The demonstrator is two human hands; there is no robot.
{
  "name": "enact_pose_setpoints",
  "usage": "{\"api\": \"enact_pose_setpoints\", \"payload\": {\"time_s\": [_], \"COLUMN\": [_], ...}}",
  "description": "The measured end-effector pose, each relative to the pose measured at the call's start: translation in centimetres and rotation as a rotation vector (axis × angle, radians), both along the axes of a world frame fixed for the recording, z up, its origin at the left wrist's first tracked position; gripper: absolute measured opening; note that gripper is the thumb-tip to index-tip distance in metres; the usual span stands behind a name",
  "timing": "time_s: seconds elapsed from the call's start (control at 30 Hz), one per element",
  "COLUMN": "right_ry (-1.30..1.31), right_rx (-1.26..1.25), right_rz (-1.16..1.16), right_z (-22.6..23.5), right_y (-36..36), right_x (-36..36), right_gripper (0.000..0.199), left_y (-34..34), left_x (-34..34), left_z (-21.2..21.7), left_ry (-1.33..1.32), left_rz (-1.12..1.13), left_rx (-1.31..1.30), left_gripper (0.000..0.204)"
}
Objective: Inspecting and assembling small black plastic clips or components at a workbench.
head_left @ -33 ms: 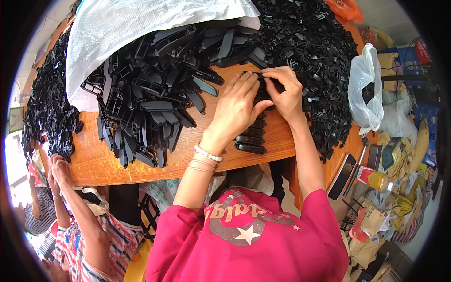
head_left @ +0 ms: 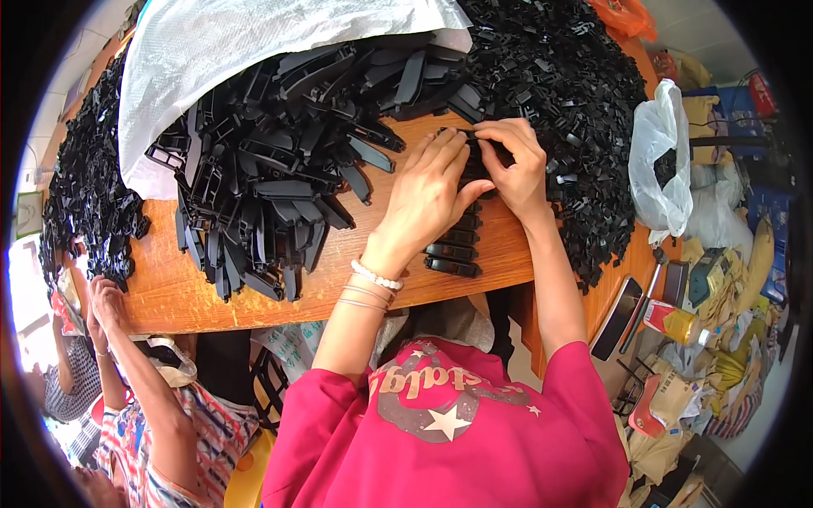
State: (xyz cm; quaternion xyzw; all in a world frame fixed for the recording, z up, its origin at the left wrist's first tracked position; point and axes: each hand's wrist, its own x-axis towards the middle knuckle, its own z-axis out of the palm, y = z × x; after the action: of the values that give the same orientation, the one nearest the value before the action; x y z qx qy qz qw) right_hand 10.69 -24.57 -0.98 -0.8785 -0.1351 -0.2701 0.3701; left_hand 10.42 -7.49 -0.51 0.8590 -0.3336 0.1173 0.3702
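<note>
A row of long black plastic parts (head_left: 454, 251) lies side by side on the wooden table (head_left: 373, 292), running from near the table edge up under my hands. My left hand (head_left: 428, 186) rests flat over the far part of this row, fingers stretched and thumb spread to the right. At the row's far end, my right hand (head_left: 521, 169) has its thumb and index finger pinched on a black plastic part, mostly hidden by the fingers. To the left spreads a heap of long black parts (head_left: 288, 190). Small black clips (head_left: 584, 110) form a large heap on the right.
A white woven sack (head_left: 212, 59) covers the back of the left heap. On the right lie a clear plastic bag (head_left: 660, 161), a phone (head_left: 616, 317) and a bottle of yellow liquid (head_left: 673, 322). Another person's hands (head_left: 106, 305) are at the table's left end, beside more black parts.
</note>
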Motion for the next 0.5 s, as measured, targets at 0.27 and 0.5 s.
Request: {"api": "enact_pose_setpoints", "payload": {"time_s": [0.27,0.5], "right_ry": [-0.08,-0.068], "right_rx": [-0.084,-0.245], "right_rz": [-0.037,-0.045], "right_z": [-0.47,-0.02], "right_y": [-0.35,-0.16], "right_x": [0.0,-0.14], "right_gripper": [0.016,0.015], "left_y": [-0.37,-0.32], "left_x": [0.15,0.32], "left_z": [-0.27,-0.51], "left_ry": [-0.008,-0.034], "left_rz": [-0.004,0.011], "left_rx": [-0.03,-0.071], "left_gripper": [0.044,0.046]}}
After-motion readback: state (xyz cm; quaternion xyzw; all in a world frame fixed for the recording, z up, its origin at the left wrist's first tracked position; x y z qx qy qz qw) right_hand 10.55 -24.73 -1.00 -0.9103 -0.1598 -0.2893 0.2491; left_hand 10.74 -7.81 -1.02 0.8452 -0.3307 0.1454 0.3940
